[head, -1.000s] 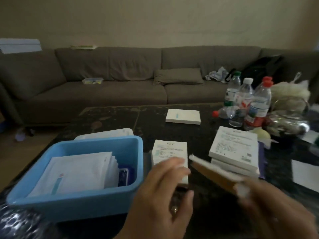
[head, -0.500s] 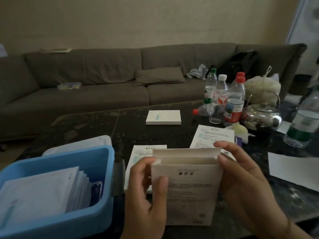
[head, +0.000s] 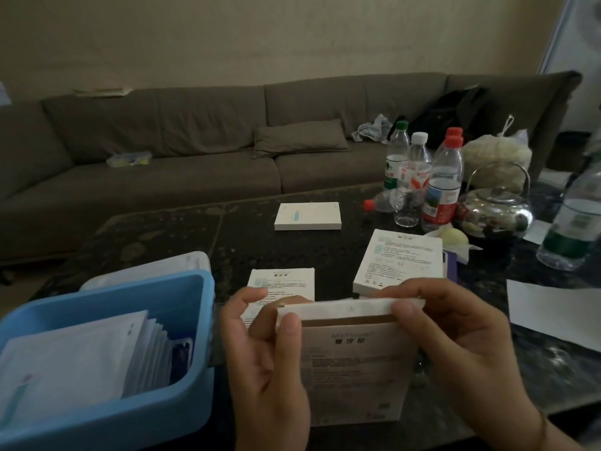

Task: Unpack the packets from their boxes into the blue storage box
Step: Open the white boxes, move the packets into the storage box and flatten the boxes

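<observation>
Dim, grainy room; daylight leaks in top right, glints off kettle; wide-angle bending at the edges.

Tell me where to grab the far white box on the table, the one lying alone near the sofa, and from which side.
Take the far box by its two short ends, coming from above. It lies flat on the table with bare tabletop all round, so a grip across its length probably clears; its low height leaves little side face, so fingers must reach down to the tabletop. Both hands now hold the opened box.
</observation>
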The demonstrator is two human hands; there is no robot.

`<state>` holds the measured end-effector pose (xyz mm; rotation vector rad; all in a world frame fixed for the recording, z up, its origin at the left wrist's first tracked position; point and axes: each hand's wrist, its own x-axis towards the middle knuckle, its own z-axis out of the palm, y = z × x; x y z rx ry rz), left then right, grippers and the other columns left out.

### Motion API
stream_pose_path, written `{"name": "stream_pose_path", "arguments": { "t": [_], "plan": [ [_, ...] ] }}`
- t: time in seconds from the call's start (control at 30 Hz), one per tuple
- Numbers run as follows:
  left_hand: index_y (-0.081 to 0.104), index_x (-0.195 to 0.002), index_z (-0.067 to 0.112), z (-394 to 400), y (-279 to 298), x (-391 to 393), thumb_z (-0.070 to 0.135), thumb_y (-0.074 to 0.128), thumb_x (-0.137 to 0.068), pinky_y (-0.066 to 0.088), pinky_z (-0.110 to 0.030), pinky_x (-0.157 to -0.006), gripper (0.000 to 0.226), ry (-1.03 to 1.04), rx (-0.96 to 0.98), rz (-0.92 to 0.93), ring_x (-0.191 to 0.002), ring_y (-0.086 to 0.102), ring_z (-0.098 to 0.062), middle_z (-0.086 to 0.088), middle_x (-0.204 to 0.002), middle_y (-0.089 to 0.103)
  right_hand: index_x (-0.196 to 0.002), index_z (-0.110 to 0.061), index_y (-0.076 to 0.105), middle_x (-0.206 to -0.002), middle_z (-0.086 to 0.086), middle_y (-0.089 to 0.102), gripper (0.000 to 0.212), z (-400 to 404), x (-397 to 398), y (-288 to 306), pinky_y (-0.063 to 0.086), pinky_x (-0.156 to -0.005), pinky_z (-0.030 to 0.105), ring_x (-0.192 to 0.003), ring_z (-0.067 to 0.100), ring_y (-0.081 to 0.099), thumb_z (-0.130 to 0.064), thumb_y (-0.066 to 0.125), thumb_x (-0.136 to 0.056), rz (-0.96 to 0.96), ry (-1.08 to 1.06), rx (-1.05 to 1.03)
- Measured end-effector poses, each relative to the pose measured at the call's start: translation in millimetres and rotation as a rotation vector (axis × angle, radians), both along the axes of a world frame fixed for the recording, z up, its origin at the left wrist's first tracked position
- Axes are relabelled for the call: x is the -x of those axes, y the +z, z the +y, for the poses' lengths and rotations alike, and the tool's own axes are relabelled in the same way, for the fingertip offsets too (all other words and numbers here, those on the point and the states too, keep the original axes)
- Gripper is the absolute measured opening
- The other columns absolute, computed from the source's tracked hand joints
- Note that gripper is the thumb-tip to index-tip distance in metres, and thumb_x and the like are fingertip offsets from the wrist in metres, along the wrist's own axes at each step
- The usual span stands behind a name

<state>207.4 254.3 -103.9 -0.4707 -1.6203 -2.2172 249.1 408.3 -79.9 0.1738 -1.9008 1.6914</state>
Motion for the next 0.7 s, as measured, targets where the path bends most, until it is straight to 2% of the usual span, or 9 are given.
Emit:
{"name": "stream_pose_path", "arguments": {
  "t": [0.03,0.1,0.27,0.37,0.47,0.53,0.6,0.63,0.7],
  "plan": [
    [0.054,-0.104,0.028,-1.6,-1.5,1.1,0.022,0.062,-0.09,0.054,-0.013,-0.063,0.017,0.015,0.044,0.048,-0.082,0.07,-0.007,0.006,-0.092,0.072,-0.085,-0.032,0.072,-0.096,-0.007,0.075,0.033,0.9,-0.5,-0.2,0.057,-0.066,0.019,-0.087,0.01,0.072,-0.061,0.068,-0.07,-0.01,0.012,-0.006],
    [0.061,-0.095,0.035,-4.1,-3.5,3.4,0.035,0.051,-0.087,0.053,-0.012,-0.065,0.013,0.02,0.131,0.101,-0.089,0.068,-0.006,0.01,-0.098,0.069,-0.08,-0.03,0.073,-0.096,-0.005,0.075,0.023,4.0,-0.6,-0.7,0.057,-0.067,0.018,-0.089,0.01,0.072,-0.049,0.072,-0.066,-0.029,0.05,0.018],
    [0.057,-0.092,0.038,-7.8,-7.6,6.7,0.042,0.045,-0.088,0.053,-0.013,-0.07,0.013,-0.043,0.193,0.121,-0.097,0.064,-0.008,0.013,-0.103,0.066,-0.068,-0.019,0.071,-0.092,0.006,0.076,0.014,11.6,3.2,-3.4,0.057,-0.069,0.021,-0.09,0.017,0.072,-0.032,0.067,-0.063,-0.035,0.131,0.059],
    [0.053,-0.095,0.044,-10.5,-12.3,9.9,0.063,0.046,-0.087,0.053,-0.015,-0.07,0.021,-0.037,0.267,0.147,-0.101,0.063,-0.009,0.016,-0.108,0.063,-0.07,-0.021,0.07,-0.091,0.005,0.076,0.012,12.1,4.5,-5.0,0.059,-0.068,0.026,-0.089,0.019,0.071,-0.033,0.067,-0.068,-0.007,0.128,0.009],
    [0.051,-0.098,0.044,-11.1,-15.8,10.9,0.062,0.044,-0.089,0.053,-0.013,-0.069,0.021,-0.022,0.28,0.207,-0.099,0.063,-0.007,0.017,-0.108,0.062,-0.08,-0.024,0.072,-0.093,0.007,0.075,0.027,12.5,3.0,-1.5,0.058,-0.072,0.028,-0.091,0.022,0.071,-0.05,0.066,-0.077,-0.005,0.182,0.015],
    [0.049,-0.099,0.046,-11.2,-17.9,8.9,0.061,0.042,-0.091,0.053,-0.016,-0.072,0.019,0.011,0.296,0.253,-0.098,0.063,-0.007,0.017,-0.106,0.062,-0.09,-0.024,0.075,-0.093,0.013,0.074,0.045,11.7,6.6,7.7,0.055,-0.075,0.032,-0.09,0.026,0.071,-0.061,0.05,-0.084,-0.152,0.237,0.143],
    [0.047,-0.101,0.046,-10.2,-19.8,5.6,0.057,0.039,-0.095,0.051,-0.017,-0.076,0.015,0.055,0.316,0.331,-0.096,0.061,-0.008,0.018,-0.103,0.061,-0.087,-0.019,0.078,-0.097,0.015,0.074,0.068,15.5,14.5,13.5,0.047,-0.079,0.036,-0.092,0.026,0.072,-0.071,0.034,-0.084,-0.504,0.321,0.188],
    [0.046,-0.102,0.045,-8.8,-20.7,4.4,0.055,0.038,-0.097,0.05,-0.016,-0.077,0.013,0.076,0.321,0.37,-0.094,0.06,-0.008,0.018,-0.101,0.059,-0.088,-0.016,0.079,-0.101,0.014,0.074,0.076,18.3,16.4,13.1,0.046,-0.081,0.036,-0.095,0.025,0.071,-0.077,0.033,-0.08,-0.65,0.434,0.133],
    [0.044,-0.102,0.045,-6.0,-22.5,3.0,0.052,0.037,-0.098,0.048,-0.014,-0.076,0.01,0.11,0.323,0.417,-0.09,0.059,-0.007,0.018,-0.096,0.055,-0.096,-0.019,0.079,-0.109,0.008,0.073,0.083,19.6,24.0,11.7,0.046,-0.086,0.036,-0.102,0.021,0.07,-0.089,0.051,-0.061,-0.834,0.584,0.053]
  ]
}}
